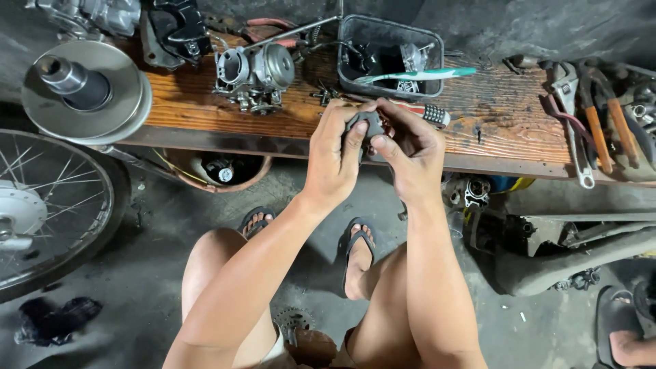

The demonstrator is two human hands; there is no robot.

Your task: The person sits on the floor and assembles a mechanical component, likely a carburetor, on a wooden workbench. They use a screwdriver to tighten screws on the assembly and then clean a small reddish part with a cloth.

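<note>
My left hand (333, 154) and my right hand (410, 147) meet in front of the wooden bench (492, 116), both closed around a small dark grey part (372, 124). The fingers cover most of that part. A metal carburettor body (254, 76) stands on the bench just beyond my left hand. Behind my right hand lies a screwdriver with a red and black handle (427, 113).
A black tray (391, 56) with a green-and-white toothbrush (417, 75) across it sits behind. A clutch pulley (82, 89) lies at the bench's left end, wrenches and pliers (594, 123) at the right. A spoked wheel (48, 205) stands left. Another person's foot (625, 335) is at lower right.
</note>
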